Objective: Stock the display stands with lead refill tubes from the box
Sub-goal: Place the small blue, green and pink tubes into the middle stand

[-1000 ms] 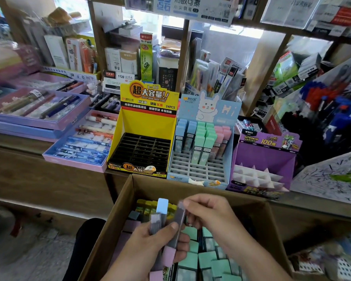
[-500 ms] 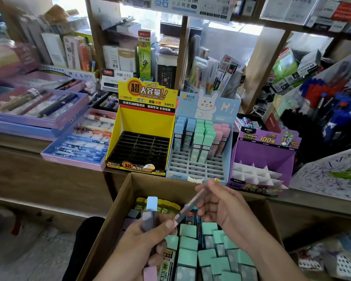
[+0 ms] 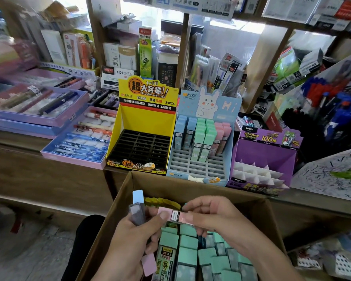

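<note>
Now that the right hand (image 3: 215, 218) has swung its pinched pink lead tube (image 3: 178, 217) level against the tube bundle (image 3: 137, 214) gripped in the left hand (image 3: 130, 240), low centre over the cardboard box (image 3: 118, 209), the handful for stocking grows.

The brown wooden bench (image 3: 14, 139) in front of me runs across the middle of the frame. At centre three stands sit on it side by side: a yellow cardboard display stand (image 3: 146, 122) with an empty black slotted tray, a pale blue rabbit-topped display stand (image 3: 209, 104), partly filled, and a purple display stand (image 3: 265, 155) with white dividers. To their left lie a pink-rimmed flat tray of pens (image 3: 69, 159) and stacked lilac trays (image 3: 28, 118).
</note>
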Demonstrator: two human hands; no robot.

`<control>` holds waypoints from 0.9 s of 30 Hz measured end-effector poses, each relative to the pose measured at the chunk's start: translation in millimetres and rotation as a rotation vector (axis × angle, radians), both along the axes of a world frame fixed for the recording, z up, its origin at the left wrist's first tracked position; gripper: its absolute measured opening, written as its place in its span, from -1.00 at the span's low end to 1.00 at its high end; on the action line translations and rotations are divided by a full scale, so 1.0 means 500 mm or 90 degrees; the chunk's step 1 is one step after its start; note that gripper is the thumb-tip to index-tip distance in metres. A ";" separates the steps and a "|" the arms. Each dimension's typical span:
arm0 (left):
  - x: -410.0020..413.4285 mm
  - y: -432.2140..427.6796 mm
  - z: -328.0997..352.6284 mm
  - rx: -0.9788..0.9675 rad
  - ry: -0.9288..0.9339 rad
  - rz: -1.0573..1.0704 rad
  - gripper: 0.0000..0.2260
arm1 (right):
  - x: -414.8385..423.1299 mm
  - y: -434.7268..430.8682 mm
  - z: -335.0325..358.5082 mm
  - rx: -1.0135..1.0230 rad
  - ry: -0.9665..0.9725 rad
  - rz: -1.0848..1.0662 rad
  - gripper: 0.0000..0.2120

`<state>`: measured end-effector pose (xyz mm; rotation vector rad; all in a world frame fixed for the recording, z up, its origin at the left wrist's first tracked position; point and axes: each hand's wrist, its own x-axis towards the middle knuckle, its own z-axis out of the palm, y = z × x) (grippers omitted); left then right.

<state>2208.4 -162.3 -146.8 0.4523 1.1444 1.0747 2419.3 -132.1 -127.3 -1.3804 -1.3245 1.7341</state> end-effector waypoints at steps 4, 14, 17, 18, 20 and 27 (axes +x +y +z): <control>0.004 -0.001 0.001 0.006 -0.007 -0.013 -0.71 | -0.005 -0.003 0.001 0.009 -0.035 0.069 -0.76; 0.005 0.006 -0.014 -0.059 -0.101 0.037 -0.90 | 0.021 0.010 0.009 0.121 0.023 -0.067 -0.85; 0.003 0.011 -0.023 -0.076 -0.128 0.019 -0.83 | 0.036 0.016 0.027 0.186 0.008 -0.086 -0.78; 0.003 0.013 -0.025 -0.080 -0.135 0.013 -0.81 | 0.041 0.020 0.037 0.206 -0.001 -0.090 -0.77; 0.002 0.016 -0.024 -0.086 -0.142 0.002 -0.74 | 0.054 0.030 0.059 0.243 -0.028 -0.100 -0.80; 0.002 0.015 -0.020 -0.094 -0.153 -0.013 -0.79 | 0.108 0.085 0.131 0.389 -0.184 -0.180 -0.91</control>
